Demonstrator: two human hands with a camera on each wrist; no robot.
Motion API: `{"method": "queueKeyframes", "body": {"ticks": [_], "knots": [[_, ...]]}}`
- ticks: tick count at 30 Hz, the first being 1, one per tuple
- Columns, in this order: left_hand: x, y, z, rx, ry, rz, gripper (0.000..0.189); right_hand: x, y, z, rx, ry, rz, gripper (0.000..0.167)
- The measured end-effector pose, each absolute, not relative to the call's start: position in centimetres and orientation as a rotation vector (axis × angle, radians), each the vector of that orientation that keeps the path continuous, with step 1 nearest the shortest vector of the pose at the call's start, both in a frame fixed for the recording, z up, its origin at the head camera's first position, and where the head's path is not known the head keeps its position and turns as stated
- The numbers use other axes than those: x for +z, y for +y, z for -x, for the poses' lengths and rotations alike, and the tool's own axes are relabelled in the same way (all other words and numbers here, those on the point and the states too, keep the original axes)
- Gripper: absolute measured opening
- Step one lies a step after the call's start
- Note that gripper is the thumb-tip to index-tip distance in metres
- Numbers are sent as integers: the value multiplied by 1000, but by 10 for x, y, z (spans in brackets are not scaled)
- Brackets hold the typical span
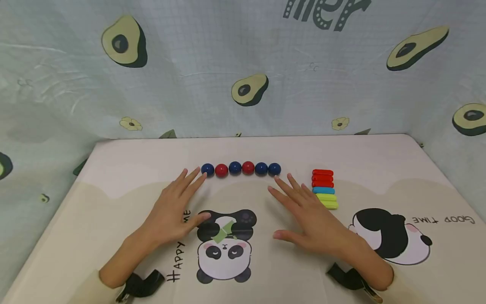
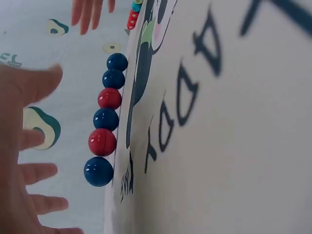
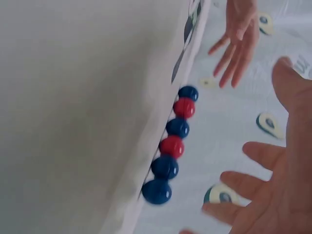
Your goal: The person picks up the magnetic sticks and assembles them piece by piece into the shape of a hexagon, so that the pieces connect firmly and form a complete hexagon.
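A row of shiny balls lies across the far part of the table: from the left blue, red, blue, red, then two blue. My left hand is spread, palm down, its fingertips near the leftmost ball in the head view. Opposite it, my right hand has its fingers spread out, tips just short of the rightmost ball. Neither hand holds anything. Both wrist views show the same row, with each hand's fingers apart from the balls.
Right of the row lies a column of short coloured bars: red, blue and yellow-green, partly behind my right hand. The table cover carries printed pandas and lettering. A curtain with avocado prints hangs behind the table's far edge.
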State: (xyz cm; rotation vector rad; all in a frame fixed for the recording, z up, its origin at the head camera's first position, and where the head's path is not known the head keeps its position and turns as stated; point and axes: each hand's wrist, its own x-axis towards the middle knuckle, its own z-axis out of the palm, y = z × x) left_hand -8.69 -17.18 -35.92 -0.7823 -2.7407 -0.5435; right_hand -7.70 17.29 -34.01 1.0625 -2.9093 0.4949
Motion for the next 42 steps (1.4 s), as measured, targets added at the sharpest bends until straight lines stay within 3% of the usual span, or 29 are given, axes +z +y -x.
{"method": "queueKeyframes", "body": {"ticks": [6,19,23,32,42], "knots": [[-362,-167,109,-781,-2741,547,68,-340,196,79,696,-2801,-1031,80],[-380,-165,147,-1284,-2653,363,57,-353,256,92,896,-2518,-863,44],[-387,-162,150,-1353,-2645,399,57,-365,276,94,951,-2509,-861,43],[-400,-162,140,-1031,-2665,535,57,-391,290,94,1019,-2565,-830,45],[-397,-167,147,-1066,-2578,566,32,-395,288,99,981,-2622,-803,40]]}}
